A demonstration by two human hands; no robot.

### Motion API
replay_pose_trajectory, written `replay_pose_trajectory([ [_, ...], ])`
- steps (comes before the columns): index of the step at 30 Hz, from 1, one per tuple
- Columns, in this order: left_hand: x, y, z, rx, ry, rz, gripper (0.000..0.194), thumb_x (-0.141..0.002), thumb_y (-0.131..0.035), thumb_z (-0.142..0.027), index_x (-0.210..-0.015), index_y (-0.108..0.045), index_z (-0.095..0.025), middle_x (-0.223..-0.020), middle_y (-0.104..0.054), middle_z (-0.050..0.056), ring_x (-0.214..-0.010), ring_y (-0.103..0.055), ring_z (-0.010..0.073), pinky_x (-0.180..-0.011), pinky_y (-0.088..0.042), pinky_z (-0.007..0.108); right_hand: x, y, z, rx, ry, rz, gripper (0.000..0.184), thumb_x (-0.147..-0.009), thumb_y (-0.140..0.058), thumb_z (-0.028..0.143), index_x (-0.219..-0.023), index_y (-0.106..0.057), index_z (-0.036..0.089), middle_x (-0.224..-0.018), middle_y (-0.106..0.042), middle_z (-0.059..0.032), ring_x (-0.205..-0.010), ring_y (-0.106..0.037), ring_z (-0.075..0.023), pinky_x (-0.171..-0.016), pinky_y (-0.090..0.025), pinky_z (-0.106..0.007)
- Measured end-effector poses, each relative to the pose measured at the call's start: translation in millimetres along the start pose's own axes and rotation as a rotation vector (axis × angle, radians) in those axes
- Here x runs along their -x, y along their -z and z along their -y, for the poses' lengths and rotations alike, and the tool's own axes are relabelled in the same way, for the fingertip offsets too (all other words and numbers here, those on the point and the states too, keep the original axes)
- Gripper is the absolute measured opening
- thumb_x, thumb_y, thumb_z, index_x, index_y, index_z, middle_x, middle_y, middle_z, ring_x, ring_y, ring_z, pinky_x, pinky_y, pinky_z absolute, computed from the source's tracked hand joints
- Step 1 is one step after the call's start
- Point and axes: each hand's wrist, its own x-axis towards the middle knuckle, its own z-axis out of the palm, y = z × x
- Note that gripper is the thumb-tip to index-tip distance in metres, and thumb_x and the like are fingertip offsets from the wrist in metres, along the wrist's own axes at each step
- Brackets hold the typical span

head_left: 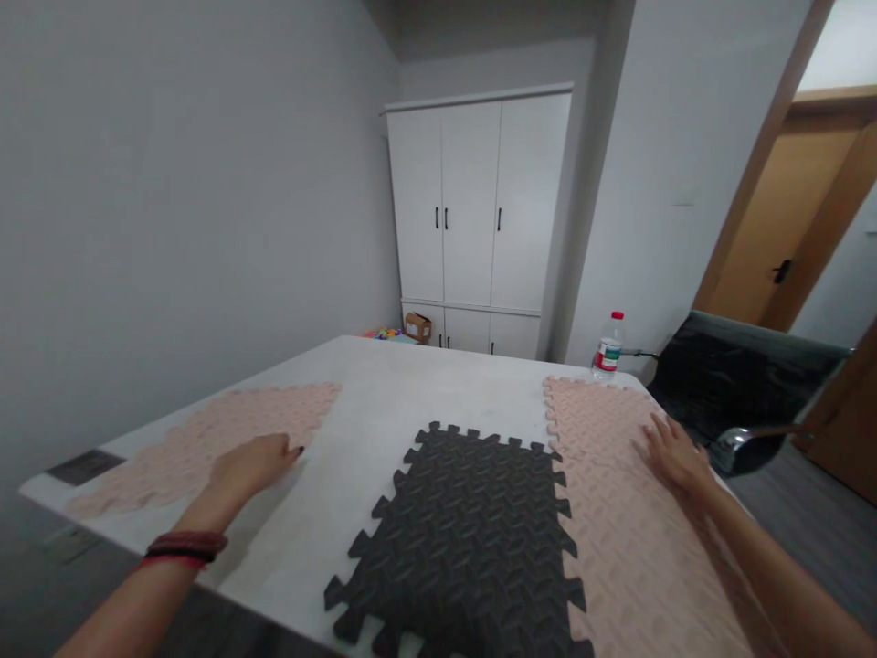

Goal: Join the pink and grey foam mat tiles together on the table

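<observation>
My left hand (252, 464) is closed at the near right corner of a pink foam mat tile (237, 416) on the left of the table, its thumb along the edge; the other fingertips are hidden. Fingers spread, my right hand (675, 455) lies on a second pink foam mat tile (617, 493) at the right. Between the two pink tiles is a black foam mat tile (472, 530) with a raised tread pattern and interlocking teeth. Its right teeth lie against or over the left edge of the right pink tile; I cannot tell whether they interlock.
The tiles lie on a white table (404, 384). A plastic bottle (607, 347) with a red cap stands by its far right corner. A dark chair (740, 375) is beyond the right edge. A dark flat patch (86, 466) shows at the left corner. Behind stands a white cabinet (472, 201).
</observation>
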Motion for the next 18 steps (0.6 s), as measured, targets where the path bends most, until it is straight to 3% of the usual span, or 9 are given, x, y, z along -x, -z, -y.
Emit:
replay_pose_trajectory([
  [2,-1.0,-19.6,27.1,-0.048,0.120,0.038,0.048,-0.076,-0.045,-0.056,-0.080,-0.063,-0.012,-0.093,-0.067,0.020,-0.085,-0.060,0.0347,-0.070,-0.042,0.042,-3.1,-8.4,-15.0,0.042,-0.018,0.043,0.066,-0.087,-0.009,0.059,-0.142,-0.020,0.025,-0.149,-0.014,-0.0083,-0.135,-0.012,-0.0285,-0.102,-0.013,-0.063],
  [4,-1.8,-37.8,37.9,-0.061,0.170,0.064,0.054,-0.076,-0.041,-0.063,-0.081,-0.062,-0.014,-0.093,-0.067,0.018,-0.084,-0.060,0.0343,-0.068,-0.041,0.041,-3.8,-14.8,-21.8,0.082,-0.038,0.100,0.068,-0.085,-0.013,0.062,-0.142,-0.021,0.026,-0.148,-0.017,-0.0074,-0.135,-0.013,-0.0282,-0.103,-0.010,-0.062],
  [8,-6.1,-55.0,38.7,-0.040,0.176,0.006,0.037,-0.081,-0.037,-0.049,-0.083,-0.058,-0.018,-0.093,-0.067,0.014,-0.085,-0.060,0.0299,-0.066,-0.039,0.035,-1.5,-15.4,-18.1,0.140,-0.056,0.146,0.067,-0.085,-0.007,0.061,-0.143,-0.015,0.027,-0.149,-0.013,-0.0051,-0.136,-0.009,-0.0244,-0.104,-0.011,-0.060],
  [11,-11.3,-45.4,39.0,0.013,0.179,-0.077,0.031,-0.080,-0.038,-0.046,-0.076,-0.055,-0.021,-0.083,-0.067,0.011,-0.078,-0.059,0.0269,-0.063,-0.037,0.030,0.7,-11.6,-14.0,0.140,-0.051,0.142,0.068,-0.085,-0.007,0.062,-0.143,-0.016,0.028,-0.149,-0.015,-0.0044,-0.136,-0.009,-0.0233,-0.105,-0.012,-0.058],
  [14,-19.1,-21.2,34.6,0.106,0.202,-0.186,0.036,-0.082,-0.033,-0.052,-0.078,-0.053,-0.022,-0.075,-0.065,0.007,-0.071,-0.058,0.0234,-0.058,-0.034,0.027,2.1,-10.1,-13.2,0.140,-0.050,0.130,0.067,-0.086,-0.006,0.061,-0.143,-0.016,0.027,-0.149,-0.015,-0.0047,-0.136,-0.010,-0.0241,-0.105,-0.013,-0.058],
  [18,-33.5,14.9,-2.4,0.260,0.170,-0.365,0.037,-0.083,-0.033,-0.055,-0.092,-0.052,-0.023,-0.084,-0.064,0.002,-0.075,-0.057,0.0194,-0.058,-0.033,0.023,2.7,-9.4,-12.7,0.139,-0.045,0.124,0.066,-0.086,-0.006,0.059,-0.143,-0.016,0.027,-0.149,-0.015,-0.0050,-0.136,-0.011,-0.0249,-0.104,-0.014,-0.059],
])
